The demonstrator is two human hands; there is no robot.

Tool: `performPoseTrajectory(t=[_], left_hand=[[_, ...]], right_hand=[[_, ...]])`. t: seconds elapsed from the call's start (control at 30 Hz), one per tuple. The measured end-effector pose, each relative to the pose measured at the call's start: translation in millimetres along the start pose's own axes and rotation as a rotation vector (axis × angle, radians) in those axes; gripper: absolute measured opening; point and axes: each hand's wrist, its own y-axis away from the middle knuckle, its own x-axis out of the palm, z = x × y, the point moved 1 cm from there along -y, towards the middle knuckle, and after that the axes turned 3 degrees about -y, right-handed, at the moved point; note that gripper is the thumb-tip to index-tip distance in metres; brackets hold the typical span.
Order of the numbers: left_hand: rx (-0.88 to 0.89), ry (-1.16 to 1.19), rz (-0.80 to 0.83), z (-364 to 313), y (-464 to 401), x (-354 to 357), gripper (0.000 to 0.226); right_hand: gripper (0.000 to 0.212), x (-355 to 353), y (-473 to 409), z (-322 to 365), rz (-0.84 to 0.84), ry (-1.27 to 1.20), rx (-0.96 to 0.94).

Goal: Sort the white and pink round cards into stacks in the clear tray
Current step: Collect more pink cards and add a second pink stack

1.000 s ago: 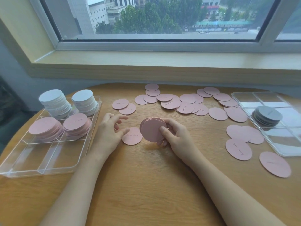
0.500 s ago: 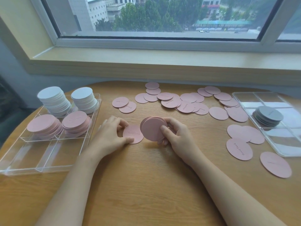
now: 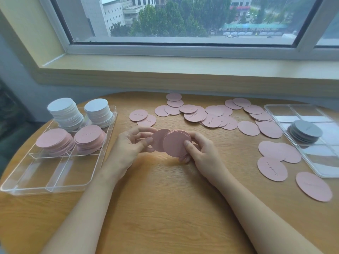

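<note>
Head view: flat round pink cards (image 3: 175, 144) between both hands (image 3: 199, 153).

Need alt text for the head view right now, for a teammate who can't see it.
A person's right hand holds a small stack of pink round cards above a wooden table while the left hand pinches a single pink card against it. White and pink stacks fill a clear tray at left; loose pink cards lie beyond.
</note>
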Motion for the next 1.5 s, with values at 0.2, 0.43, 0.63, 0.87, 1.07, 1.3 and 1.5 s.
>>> performPoseTrajectory(t=[0.2, 0.43, 0.63, 0.87, 1.07, 1.3, 1.5], left_hand=[[-0.013, -0.086, 0.098, -0.9, 0.9, -0.7, 0.032], [0.043, -1.132, 0.052, -11.1, 6.8, -44.8, 0.052], [-0.205, -1.532, 0.248, -21.1, 15.0, -67.9, 0.073], [-0.162, -1.537, 0.297, -20.2, 12.8, -66.0, 0.08], [-0.135, -1.409, 0.254, -24.9, 6.6, -65.1, 0.057], [0.032, -1.189, 0.047, -10.9, 5.2, -52.0, 0.03], [0.071, -0.841, -0.088, -15.3, 4.4, -34.8, 0.022]], right_hand=[[0.023, 0.2, 0.3, -0.7, 0.028, 0.005, 0.002], [0.022, -0.4, -0.4, 0.1, 0.017, -0.021, 0.021], [0.022, -0.1, 1.8, 2.8, 0.018, -0.01, 0.025], [0.022, 0.4, 3.2, 5.7, 0.013, 0.01, 0.02], [0.022, 0.4, 3.3, 5.0, 0.021, 0.019, 0.019], [0.022, 0.1, 2.6, 3.9, 0.033, 0.006, 0.015], [0.021, -0.3, 3.2, 4.4, 0.041, -0.04, 0.011]])
